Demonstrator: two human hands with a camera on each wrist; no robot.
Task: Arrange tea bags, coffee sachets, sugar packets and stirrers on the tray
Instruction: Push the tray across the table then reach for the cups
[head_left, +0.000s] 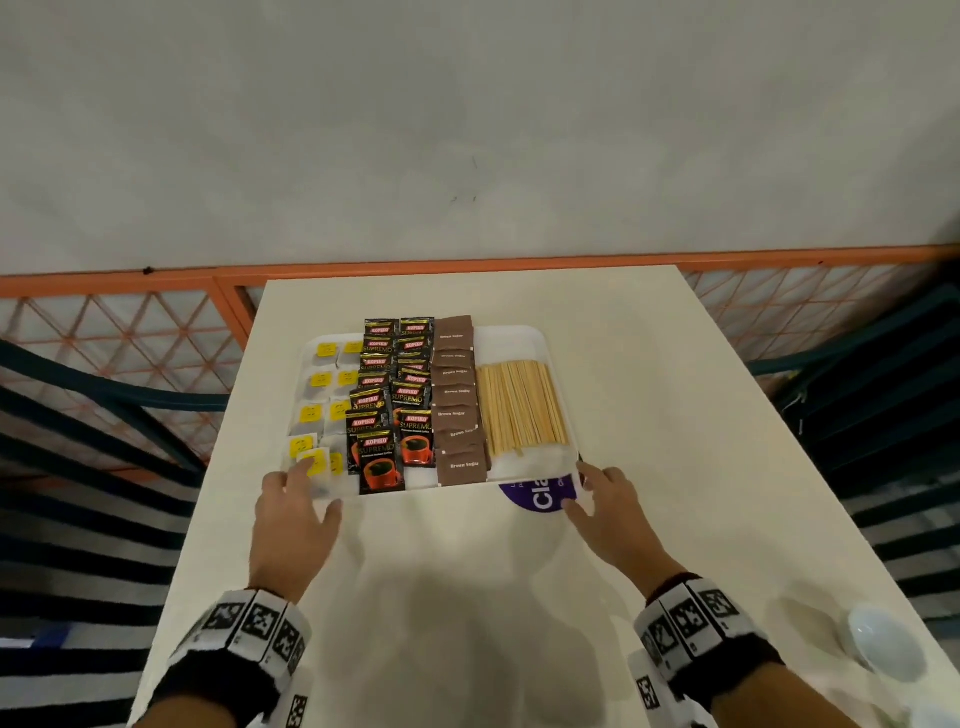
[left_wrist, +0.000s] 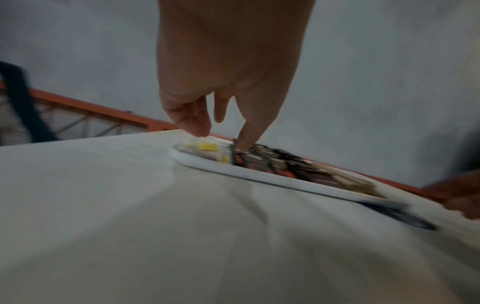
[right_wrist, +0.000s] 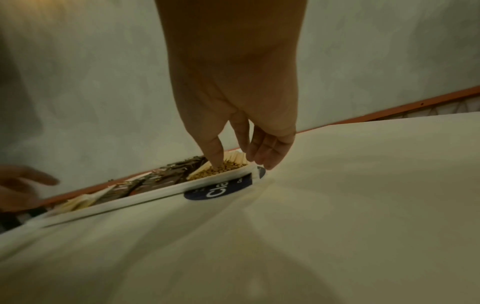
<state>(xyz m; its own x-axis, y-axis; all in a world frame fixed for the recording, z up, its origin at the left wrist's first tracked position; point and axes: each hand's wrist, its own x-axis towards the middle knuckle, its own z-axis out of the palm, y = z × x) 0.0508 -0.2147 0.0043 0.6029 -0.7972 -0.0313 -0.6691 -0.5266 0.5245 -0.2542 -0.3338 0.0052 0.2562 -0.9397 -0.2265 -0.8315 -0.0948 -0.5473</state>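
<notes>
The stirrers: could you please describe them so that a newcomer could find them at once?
On the cream table lies a white tray filled in columns. The stirrers are the pale wooden sticks bundled in its rightmost column, beside the brown sugar packets. They alone are bare wood, not packets.

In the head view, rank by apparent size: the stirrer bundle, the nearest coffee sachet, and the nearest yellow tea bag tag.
1. stirrer bundle
2. nearest coffee sachet
3. nearest yellow tea bag tag, partly covered by the left hand
</notes>
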